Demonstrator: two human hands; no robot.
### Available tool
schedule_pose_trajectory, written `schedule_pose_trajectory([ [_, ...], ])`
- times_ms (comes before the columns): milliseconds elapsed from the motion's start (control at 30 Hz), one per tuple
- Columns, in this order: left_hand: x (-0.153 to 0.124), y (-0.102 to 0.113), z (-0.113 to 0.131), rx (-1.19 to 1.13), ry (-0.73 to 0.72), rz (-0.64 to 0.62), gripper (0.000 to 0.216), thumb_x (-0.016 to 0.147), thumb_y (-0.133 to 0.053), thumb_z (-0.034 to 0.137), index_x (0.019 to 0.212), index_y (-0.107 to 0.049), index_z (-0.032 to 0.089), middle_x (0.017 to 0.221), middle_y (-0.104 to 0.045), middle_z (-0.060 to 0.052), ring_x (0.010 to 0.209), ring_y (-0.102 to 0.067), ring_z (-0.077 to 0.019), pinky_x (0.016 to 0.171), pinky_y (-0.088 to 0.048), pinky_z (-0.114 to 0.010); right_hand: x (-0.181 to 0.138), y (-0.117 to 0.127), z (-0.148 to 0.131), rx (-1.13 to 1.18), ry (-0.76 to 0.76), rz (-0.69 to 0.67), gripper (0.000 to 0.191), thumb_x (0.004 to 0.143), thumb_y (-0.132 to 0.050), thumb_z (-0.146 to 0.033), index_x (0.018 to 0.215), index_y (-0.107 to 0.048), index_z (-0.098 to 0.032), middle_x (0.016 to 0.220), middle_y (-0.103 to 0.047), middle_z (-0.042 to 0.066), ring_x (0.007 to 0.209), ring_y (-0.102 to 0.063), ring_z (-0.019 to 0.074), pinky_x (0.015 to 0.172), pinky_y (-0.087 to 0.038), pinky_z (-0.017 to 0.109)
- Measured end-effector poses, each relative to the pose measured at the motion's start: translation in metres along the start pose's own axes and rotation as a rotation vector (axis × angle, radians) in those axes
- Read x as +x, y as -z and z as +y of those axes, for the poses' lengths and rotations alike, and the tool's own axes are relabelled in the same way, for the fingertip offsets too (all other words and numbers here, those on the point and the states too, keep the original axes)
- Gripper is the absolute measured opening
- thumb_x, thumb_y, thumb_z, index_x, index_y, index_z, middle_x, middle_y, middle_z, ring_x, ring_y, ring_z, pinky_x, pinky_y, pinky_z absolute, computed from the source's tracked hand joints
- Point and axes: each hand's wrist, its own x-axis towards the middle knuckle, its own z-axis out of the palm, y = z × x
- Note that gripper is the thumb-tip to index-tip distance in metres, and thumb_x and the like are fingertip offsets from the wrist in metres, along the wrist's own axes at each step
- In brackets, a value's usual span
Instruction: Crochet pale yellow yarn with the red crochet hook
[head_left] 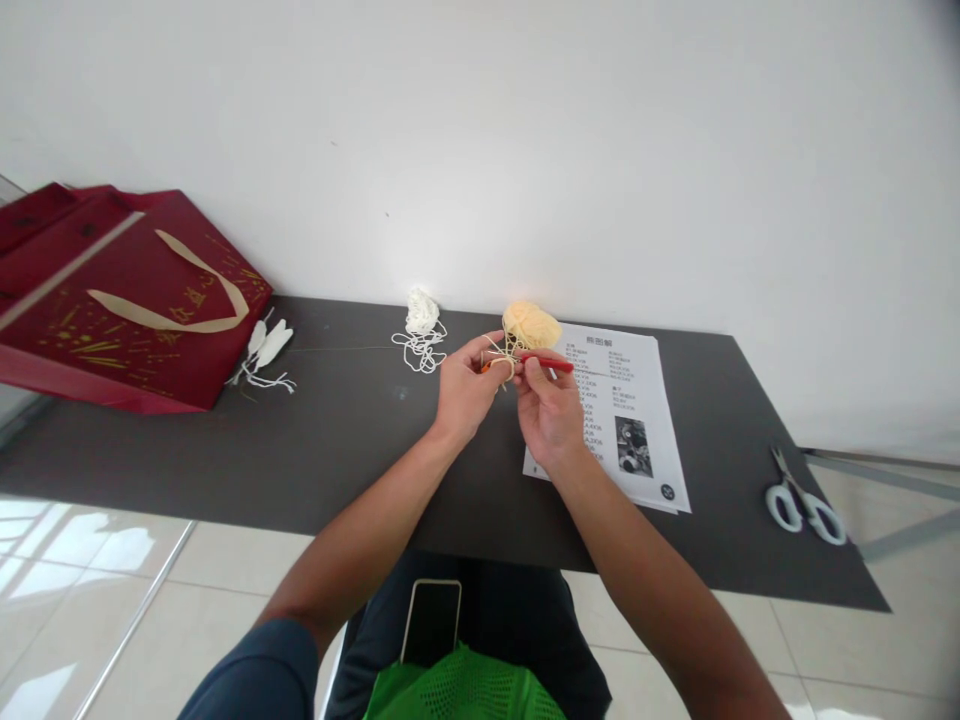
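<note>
Between my fingers over the table's middle is a small crochet piece [498,368] in pale yellow yarn, with some orange showing. My left hand [466,388] is closed on it, with a strand of yarn running by the raised index finger. My right hand [551,408] grips a crochet hook [551,363] by its red handle, its tip side pointing left into the piece. Just behind the hands sits a pale yellow ball of yarn [531,325]. Fingers hide most of the crochet piece and the hook's tip.
Printed sheets [660,420] lie partly under my right hand. White yarn [422,315] is left of the yellow ball. Farther left are white crocheted pieces [270,345] and a red gift bag [150,300]. Scissors [806,505] rest near the table's right edge; a phone [431,620] lies on my lap.
</note>
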Motion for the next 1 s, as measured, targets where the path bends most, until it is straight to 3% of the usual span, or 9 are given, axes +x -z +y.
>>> schedule_pose_trajectory([
  [167,0.003,-0.006,-0.002,0.082,-0.010,-0.006,0.047,0.071,-0.074,0.019,0.117,-0.073,0.015,0.074,-0.071,0.002,0.061,-0.058,-0.0088,0.061,-0.046,-0.021,0.001,0.002,0.002,-0.033,0.085,0.062,0.023,0.069,-0.089,-0.020,0.081,-0.069,-0.024,0.090,-0.075,-0.003,0.084,-0.068,0.0117,0.082,-0.056,0.028],
  [333,0.008,-0.009,-0.003,0.110,-0.028,-0.044,0.044,0.070,-0.076,0.020,0.114,-0.073,0.014,0.079,-0.072,-0.001,0.066,-0.062,-0.0115,0.062,-0.049,-0.023,0.004,0.005,0.005,-0.088,0.129,0.100,0.024,0.069,-0.088,-0.020,0.083,-0.069,-0.024,0.089,-0.075,-0.003,0.088,-0.069,0.0130,0.094,-0.056,0.033],
  [600,0.005,-0.002,0.002,-0.059,0.041,-0.048,0.048,0.065,-0.085,0.022,0.111,-0.073,0.015,0.079,-0.073,0.000,0.069,-0.064,-0.0107,0.070,-0.052,-0.025,0.007,0.008,0.008,-0.206,0.146,0.088,0.022,0.072,-0.086,-0.024,0.087,-0.070,-0.024,0.091,-0.077,-0.001,0.089,-0.071,0.0137,0.093,-0.057,0.032],
  [767,0.000,0.003,0.009,-0.169,0.064,-0.102,0.049,0.062,-0.090,0.024,0.108,-0.076,0.019,0.083,-0.073,0.001,0.074,-0.064,-0.0107,0.075,-0.053,-0.026,0.006,0.006,0.002,-0.147,0.128,0.041,0.021,0.072,-0.087,-0.022,0.086,-0.071,-0.024,0.091,-0.077,-0.002,0.087,-0.071,0.0132,0.089,-0.057,0.031],
  [1000,-0.005,0.013,0.011,-0.129,0.048,-0.148,0.046,0.069,-0.087,0.026,0.113,-0.075,0.019,0.084,-0.074,0.001,0.076,-0.066,-0.0113,0.078,-0.053,-0.027,0.004,0.006,0.000,-0.116,0.115,-0.007,0.024,0.069,-0.089,-0.018,0.083,-0.070,-0.025,0.092,-0.077,-0.002,0.090,-0.071,0.0129,0.089,-0.057,0.030],
])
